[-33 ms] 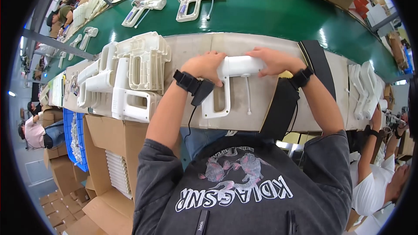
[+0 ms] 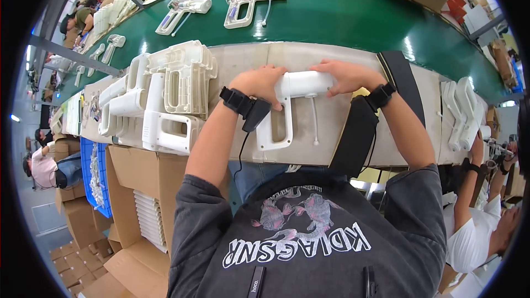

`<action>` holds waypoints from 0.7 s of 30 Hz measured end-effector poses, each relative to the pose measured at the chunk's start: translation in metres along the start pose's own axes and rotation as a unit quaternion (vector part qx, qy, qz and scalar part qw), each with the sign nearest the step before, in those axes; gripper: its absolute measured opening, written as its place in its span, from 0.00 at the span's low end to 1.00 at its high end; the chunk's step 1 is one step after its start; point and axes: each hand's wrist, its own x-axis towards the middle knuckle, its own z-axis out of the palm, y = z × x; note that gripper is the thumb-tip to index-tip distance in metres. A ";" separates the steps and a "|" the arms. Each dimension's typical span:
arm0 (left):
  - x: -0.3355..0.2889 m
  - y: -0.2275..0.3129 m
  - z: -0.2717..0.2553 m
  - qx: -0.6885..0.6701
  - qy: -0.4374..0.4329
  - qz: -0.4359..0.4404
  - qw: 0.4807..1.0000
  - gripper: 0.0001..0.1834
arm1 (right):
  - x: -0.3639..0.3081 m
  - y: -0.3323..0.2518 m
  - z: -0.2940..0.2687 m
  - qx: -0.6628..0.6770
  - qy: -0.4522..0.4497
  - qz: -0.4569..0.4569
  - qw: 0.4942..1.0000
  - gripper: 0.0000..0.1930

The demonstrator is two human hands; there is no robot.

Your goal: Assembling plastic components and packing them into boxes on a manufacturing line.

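Observation:
A white gun-shaped plastic housing (image 2: 310, 84) lies on the work surface before me, its looped handle pointing toward my body. At the left end of its barrel, my left hand (image 2: 259, 84) is closed round the corner above the handle, the thumb on the near side. My right hand (image 2: 349, 77) grips the barrel's right end between thumb and fingers. From the underside of the barrel a thin white tube (image 2: 316, 122) with a small knob at its tip extends toward me. The palms hide both barrel ends.
Stacked white housing shells (image 2: 185, 85) stand left of my hands. Beyond runs a green conveyor (image 2: 331, 14) carrying open gun-shaped halves (image 2: 254, 3) with wires inside. A black padded strip (image 2: 406, 85) lies at right. Cardboard boxes (image 2: 138, 174) and a blue crate (image 2: 91, 174) sit lower left; a co-worker (image 2: 475, 226) is at right.

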 end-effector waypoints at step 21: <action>-0.119 0.114 0.051 -0.115 0.160 0.099 0.975 0.45 | -0.127 -0.088 0.088 0.475 0.320 -0.049 0.818 0.32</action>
